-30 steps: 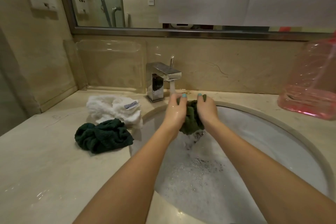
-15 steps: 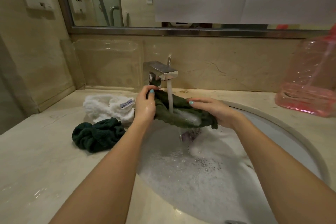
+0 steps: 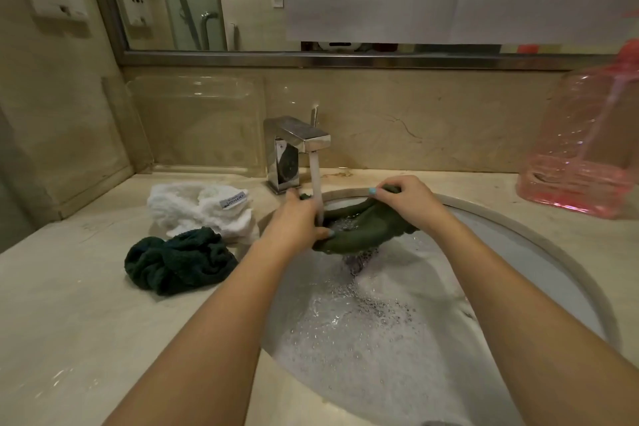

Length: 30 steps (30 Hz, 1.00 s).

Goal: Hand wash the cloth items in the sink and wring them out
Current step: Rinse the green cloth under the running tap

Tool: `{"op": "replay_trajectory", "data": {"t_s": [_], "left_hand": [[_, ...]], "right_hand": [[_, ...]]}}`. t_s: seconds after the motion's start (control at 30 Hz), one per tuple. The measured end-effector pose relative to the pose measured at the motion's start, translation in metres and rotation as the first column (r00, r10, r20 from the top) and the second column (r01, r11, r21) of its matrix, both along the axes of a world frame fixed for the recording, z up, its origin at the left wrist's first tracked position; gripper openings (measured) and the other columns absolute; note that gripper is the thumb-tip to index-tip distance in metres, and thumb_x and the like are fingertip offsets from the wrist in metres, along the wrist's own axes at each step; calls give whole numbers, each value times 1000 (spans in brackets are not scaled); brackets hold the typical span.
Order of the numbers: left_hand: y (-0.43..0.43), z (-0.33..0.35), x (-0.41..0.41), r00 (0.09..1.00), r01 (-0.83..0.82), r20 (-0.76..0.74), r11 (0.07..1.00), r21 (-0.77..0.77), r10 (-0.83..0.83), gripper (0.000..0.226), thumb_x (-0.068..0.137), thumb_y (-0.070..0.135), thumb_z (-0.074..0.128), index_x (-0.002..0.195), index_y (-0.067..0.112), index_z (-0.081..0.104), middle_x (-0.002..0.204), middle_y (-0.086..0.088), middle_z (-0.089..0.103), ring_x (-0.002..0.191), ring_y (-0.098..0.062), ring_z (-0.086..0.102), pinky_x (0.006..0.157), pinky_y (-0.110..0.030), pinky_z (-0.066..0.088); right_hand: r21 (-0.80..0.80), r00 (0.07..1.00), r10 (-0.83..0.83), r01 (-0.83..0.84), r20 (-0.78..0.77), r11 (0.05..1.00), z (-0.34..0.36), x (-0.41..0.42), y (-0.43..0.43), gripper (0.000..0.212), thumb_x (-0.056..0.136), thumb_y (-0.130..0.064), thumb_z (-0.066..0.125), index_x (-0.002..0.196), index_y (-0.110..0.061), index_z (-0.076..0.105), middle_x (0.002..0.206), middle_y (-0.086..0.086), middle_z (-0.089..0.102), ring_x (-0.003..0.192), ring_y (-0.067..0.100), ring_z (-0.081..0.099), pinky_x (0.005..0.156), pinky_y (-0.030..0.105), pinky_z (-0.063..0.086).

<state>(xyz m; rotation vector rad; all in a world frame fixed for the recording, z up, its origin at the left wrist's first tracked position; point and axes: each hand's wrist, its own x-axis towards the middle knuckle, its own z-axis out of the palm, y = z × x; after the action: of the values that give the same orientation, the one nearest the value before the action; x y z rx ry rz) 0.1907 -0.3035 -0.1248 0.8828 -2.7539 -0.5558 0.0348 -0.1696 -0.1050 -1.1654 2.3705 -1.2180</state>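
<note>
A wet olive-green cloth (image 3: 366, 232) is stretched open under the running tap (image 3: 297, 142), above the soapy sink (image 3: 553, 252). My left hand (image 3: 297, 218) grips its left edge, and my right hand (image 3: 404, 197) grips its far right edge. The water stream lands in the cloth's hollow and drips off below. A dark green cloth (image 3: 176, 263) lies bunched on the counter left of the sink. Behind it sits a white towel (image 3: 197, 207) with a label.
Foamy water fills the sink basin. A pink clear water jug (image 3: 587, 152) stands at the right on the counter. A clear plastic sheet (image 3: 193, 121) leans against the back wall at the left. The mirror spans the wall above.
The bunched cloth has been spread out between my hands under the stream. My right hand moved back toward the sink's far rim, and my left hand shifted lower along the cloth's edge.
</note>
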Motion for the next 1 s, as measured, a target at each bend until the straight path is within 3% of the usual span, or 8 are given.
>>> {"op": "replay_trajectory", "data": {"t_s": [0.13,0.23,0.37,0.47,0.57,0.7,0.87,1.0], "left_hand": [[-16,3,9,973,34,-233,984,175,8,18,90,36,66,99,20,63,121,-9,50,96,-18,56,83,-29,53],[-15,5,10,952,88,-307,954,286,4,20,94,39,59,97,19,61,112,-9,56,95,-21,59,65,-20,45],[-6,7,9,917,150,-396,886,440,41,20,102,33,46,116,21,54,110,1,56,97,-15,57,69,-21,46],[-7,5,6,889,116,-407,759,641,209,42,105,32,38,145,21,39,134,-4,51,112,-20,56,90,-40,52],[-1,7,2,818,180,-435,552,814,376,34,107,33,32,135,22,47,127,-8,58,104,-25,60,77,-41,56],[2,12,-3,706,256,-485,452,855,517,24,108,27,30,116,20,51,116,-11,62,94,-22,64,61,-36,57],[11,10,-14,655,197,-521,541,817,548,16,102,16,43,117,16,50,113,-11,60,100,-26,61,81,-42,55],[16,6,-18,636,73,-521,629,774,568,21,98,18,47,107,3,57,100,-19,65,97,-37,65,69,-35,50]], "right_hand": [[314,987,152,-158,42,936,1,-4,6,20,88,-33,69,107,-27,69,98,4,67,76,15,61,56,22,46],[310,992,117,-125,43,942,0,-10,9,14,91,-30,65,104,-29,67,99,4,67,78,19,66,62,29,56],[166,999,37,-40,22,985,-4,-4,6,17,97,-41,52,94,-28,63,99,3,62,91,23,61,77,36,52],[-59,944,34,-15,328,998,-7,7,-4,24,101,-36,46,97,-17,59,103,11,59,96,27,61,82,42,57],[-294,762,119,97,636,951,-3,20,-21,22,103,-33,42,107,-16,57,112,14,58,101,28,60,84,48,56],[-440,692,190,202,696,875,3,39,-40,20,105,-29,39,107,-16,54,108,12,62,95,23,64,73,36,56],[-355,947,17,103,321,929,-3,77,-57,18,103,-26,42,95,-17,55,96,0,59,95,17,60,76,27,49],[-425,989,-18,80,149,902,-11,100,-65,27,96,-27,54,79,-7,61,80,10,64,73,20,57,64,30,42]]}}
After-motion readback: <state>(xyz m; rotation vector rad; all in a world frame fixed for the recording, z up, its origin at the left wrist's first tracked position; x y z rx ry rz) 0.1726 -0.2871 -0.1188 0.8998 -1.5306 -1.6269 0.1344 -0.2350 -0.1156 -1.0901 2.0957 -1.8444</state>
